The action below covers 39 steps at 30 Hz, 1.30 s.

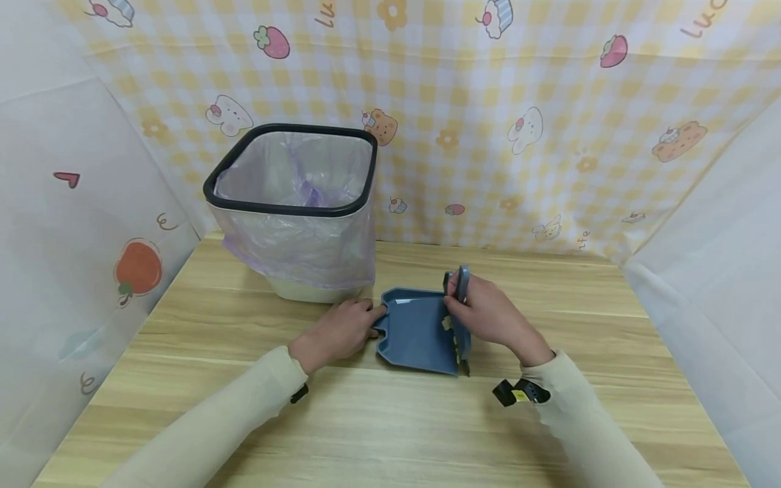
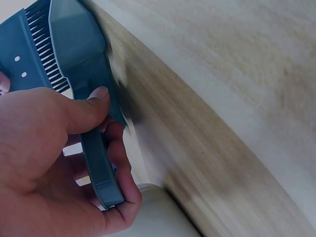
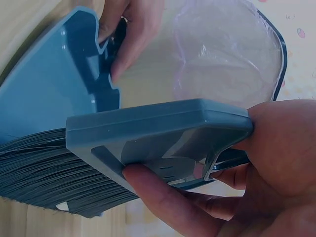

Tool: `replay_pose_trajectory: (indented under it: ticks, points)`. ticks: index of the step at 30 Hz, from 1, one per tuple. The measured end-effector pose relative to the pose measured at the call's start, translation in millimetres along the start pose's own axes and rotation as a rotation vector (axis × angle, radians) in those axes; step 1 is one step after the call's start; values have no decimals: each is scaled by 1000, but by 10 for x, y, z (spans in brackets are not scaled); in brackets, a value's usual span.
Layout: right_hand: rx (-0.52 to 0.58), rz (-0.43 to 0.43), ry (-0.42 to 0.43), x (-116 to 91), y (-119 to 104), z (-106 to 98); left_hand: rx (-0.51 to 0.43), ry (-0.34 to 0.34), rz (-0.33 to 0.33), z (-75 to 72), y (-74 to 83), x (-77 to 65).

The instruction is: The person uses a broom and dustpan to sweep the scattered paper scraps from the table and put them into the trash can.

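Observation:
A blue-grey dustpan (image 1: 417, 335) lies on the wooden table. Its short handle (image 2: 96, 163) is gripped by my left hand (image 1: 342, 329), thumb on top and fingers curled beneath. My right hand (image 1: 491, 313) holds a matching hand brush (image 3: 158, 126) by its body. The brush stands on edge across the dustpan's open right side, dark bristles (image 3: 59, 173) pointing down. Small pale yellowish bits (image 1: 447, 323) lie by the bristles at the pan's lip; their kind is unclear. One white bit (image 3: 62, 206) shows among the bristle tips in the right wrist view.
Just behind my left hand stands a whitish bin (image 1: 299, 293) with a black rim (image 1: 281, 207) and a translucent purple-tinged bag (image 1: 305, 247) lining it. A checked cloth (image 1: 464, 169) hangs along the table's back edge. Wooden tabletop (image 1: 378, 434) stretches in front and to the right.

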State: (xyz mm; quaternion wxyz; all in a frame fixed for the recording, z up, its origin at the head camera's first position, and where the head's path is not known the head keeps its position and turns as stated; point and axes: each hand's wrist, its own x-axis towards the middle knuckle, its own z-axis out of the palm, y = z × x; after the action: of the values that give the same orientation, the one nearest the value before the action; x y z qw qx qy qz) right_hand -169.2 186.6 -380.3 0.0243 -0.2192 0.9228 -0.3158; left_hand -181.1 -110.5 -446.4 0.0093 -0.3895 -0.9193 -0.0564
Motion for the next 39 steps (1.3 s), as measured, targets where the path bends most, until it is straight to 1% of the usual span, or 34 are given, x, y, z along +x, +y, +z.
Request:
replay_pose_trajectory:
  ticks: [5,15,29,34,39]
  points:
    - [6,6,-5,20,-28,21,1,-2,0,-11,3,7]
    - [18,-29,-1,102,-92,77,13,-16,-4,-28,11,11]
    - [66,-60,-40,263,-263,206,-4,-27,-32,-18,19,5]
    - [77,-71,-23,242,-233,190,-16,-27,-33,-13,16,10]
    - [105,-55,-23,190,-171,116,-20,-24,-33,-16,18,13]
